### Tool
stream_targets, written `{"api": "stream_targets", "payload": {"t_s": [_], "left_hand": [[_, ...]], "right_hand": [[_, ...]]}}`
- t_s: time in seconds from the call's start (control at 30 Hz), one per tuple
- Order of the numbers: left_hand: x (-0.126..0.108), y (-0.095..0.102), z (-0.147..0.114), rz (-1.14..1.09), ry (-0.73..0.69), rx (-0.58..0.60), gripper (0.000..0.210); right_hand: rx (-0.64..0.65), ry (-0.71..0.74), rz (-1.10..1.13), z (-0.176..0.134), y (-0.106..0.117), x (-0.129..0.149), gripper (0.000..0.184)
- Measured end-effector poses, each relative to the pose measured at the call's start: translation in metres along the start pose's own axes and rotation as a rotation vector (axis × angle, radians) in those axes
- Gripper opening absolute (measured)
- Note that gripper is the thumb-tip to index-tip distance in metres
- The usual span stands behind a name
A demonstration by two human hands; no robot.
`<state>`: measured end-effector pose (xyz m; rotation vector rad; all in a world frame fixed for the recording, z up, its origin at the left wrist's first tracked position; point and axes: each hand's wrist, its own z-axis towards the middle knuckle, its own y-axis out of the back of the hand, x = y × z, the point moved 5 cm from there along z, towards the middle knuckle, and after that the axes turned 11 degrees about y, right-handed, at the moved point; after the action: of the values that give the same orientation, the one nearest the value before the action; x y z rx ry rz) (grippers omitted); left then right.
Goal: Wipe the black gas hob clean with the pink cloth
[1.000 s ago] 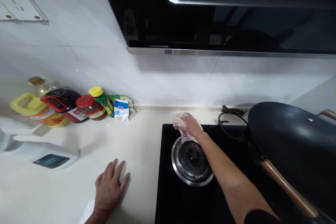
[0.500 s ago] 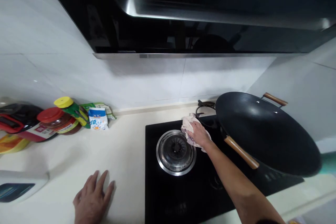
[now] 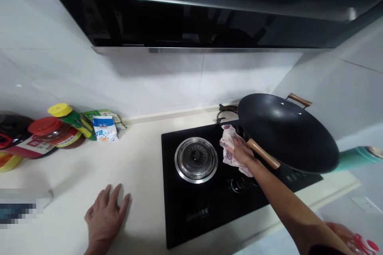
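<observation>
A pale cloth with purple marks [image 3: 229, 145] lies bunched on the black glass gas hob [image 3: 191, 203], under my right hand [image 3: 241, 152]. The fingers press down on it, between the round burner [image 3: 196, 160] and the wooden handle [image 3: 263, 153] of a large black wok [image 3: 287, 131]. The wok sits tilted over the hob's right side. My left hand [image 3: 104, 213] rests on the white countertop [image 3: 140, 175], left of the hob, its fingers spread and holding nothing.
A black pan support [image 3: 227, 108] stands behind the hob. Along the wall at left are a blue-and-white packet [image 3: 105, 128], a yellow-capped green bottle [image 3: 73, 119], a red-lidded jar [image 3: 56, 132] and a dark bottle [image 3: 18, 135]. A range hood [image 3: 191, 24] hangs above.
My right hand has moved the cloth right, away from the burner and closer to the wok's handle. The view has shifted slightly, and my left hand stays on the countertop.
</observation>
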<state>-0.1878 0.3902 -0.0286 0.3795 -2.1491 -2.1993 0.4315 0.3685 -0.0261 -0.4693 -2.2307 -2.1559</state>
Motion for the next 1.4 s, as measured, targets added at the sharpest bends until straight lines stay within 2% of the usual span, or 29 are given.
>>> {"api": "stream_targets", "payload": {"t_s": [0.1, 0.2, 0.3, 0.4, 0.57, 0.67, 0.83, 0.93, 1.03, 1.1, 1.2, 1.4], "left_hand": [[-0.003, 0.002, 0.0, 0.001, 0.009, 0.022, 0.07], [-0.005, 0.004, 0.0, 0.004, 0.017, 0.034, 0.068], [-0.007, 0.005, 0.0, 0.006, 0.014, 0.039, 0.063], [-0.008, 0.006, 0.0, 0.013, 0.013, 0.051, 0.065], [-0.013, 0.01, 0.0, 0.014, 0.008, 0.045, 0.068], [-0.017, 0.013, -0.001, 0.021, 0.003, 0.027, 0.071], [-0.022, 0.019, -0.004, 0.029, 0.016, 0.035, 0.076], [-0.024, 0.021, -0.004, 0.013, 0.022, 0.048, 0.078], [-0.024, 0.021, -0.002, -0.004, 0.034, 0.053, 0.078], [-0.023, 0.02, -0.001, -0.008, 0.037, 0.053, 0.076], [-0.023, 0.019, 0.001, -0.011, 0.035, 0.063, 0.074], [-0.026, 0.023, 0.001, -0.027, 0.048, 0.085, 0.082]], "right_hand": [[0.046, -0.105, -0.01, -0.018, 0.005, -0.011, 0.07], [0.082, -0.218, -0.076, -0.031, 0.01, -0.007, 0.069], [0.124, -0.286, -0.104, -0.04, 0.011, 0.015, 0.068], [0.161, -0.289, -0.119, -0.052, 0.006, 0.047, 0.06], [0.096, -0.064, -0.142, -0.085, -0.007, 0.109, 0.05], [0.077, 0.082, -0.096, -0.106, -0.018, 0.147, 0.054], [0.13, 0.265, 0.038, -0.137, -0.036, 0.211, 0.063], [0.177, 0.418, 0.115, -0.16, -0.044, 0.231, 0.063], [0.195, 0.493, 0.193, -0.188, -0.047, 0.219, 0.055], [0.197, 0.434, 0.237, -0.206, -0.047, 0.193, 0.048], [0.138, 0.255, 0.246, -0.231, -0.044, 0.137, 0.048], [-0.107, -0.063, 0.168, -0.265, -0.031, -0.003, 0.056]]}}
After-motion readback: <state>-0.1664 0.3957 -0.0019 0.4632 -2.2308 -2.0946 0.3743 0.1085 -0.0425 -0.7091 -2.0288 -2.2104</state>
